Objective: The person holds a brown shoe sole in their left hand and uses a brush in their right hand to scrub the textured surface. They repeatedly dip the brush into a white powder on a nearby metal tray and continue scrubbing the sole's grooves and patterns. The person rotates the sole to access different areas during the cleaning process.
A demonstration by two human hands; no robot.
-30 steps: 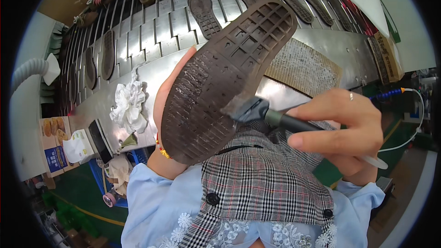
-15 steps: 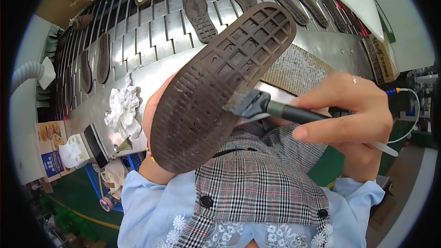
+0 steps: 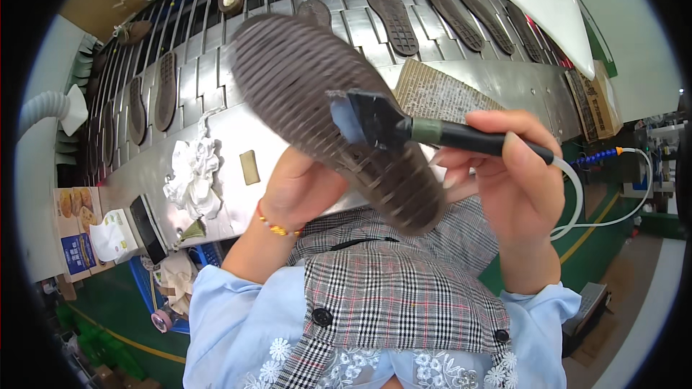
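Note:
My left hand [image 3: 306, 187] holds a dark brown rubber shoe sole [image 3: 317, 101] from below, tread side up, tilted from upper left to lower right. My right hand [image 3: 515, 180] grips a black-handled brush [image 3: 404, 126] with a clear tube [image 3: 577, 202] running off its rear end. The wide brush head rests on the middle of the sole's tread. A beaded bracelet sits on my left wrist.
A slatted metal conveyor [image 3: 216, 50] carries several soles and insoles across the top. A crumpled white rag [image 3: 191, 173] and a small tan block [image 3: 250, 167] lie on the steel bench. A woven mat [image 3: 440, 90] is behind the brush. Boxes stand at the left and right.
The sole has swung round, its toe now pointing upper left instead of upper right. The brush has risen from the sole's lower edge to the middle of the tread.

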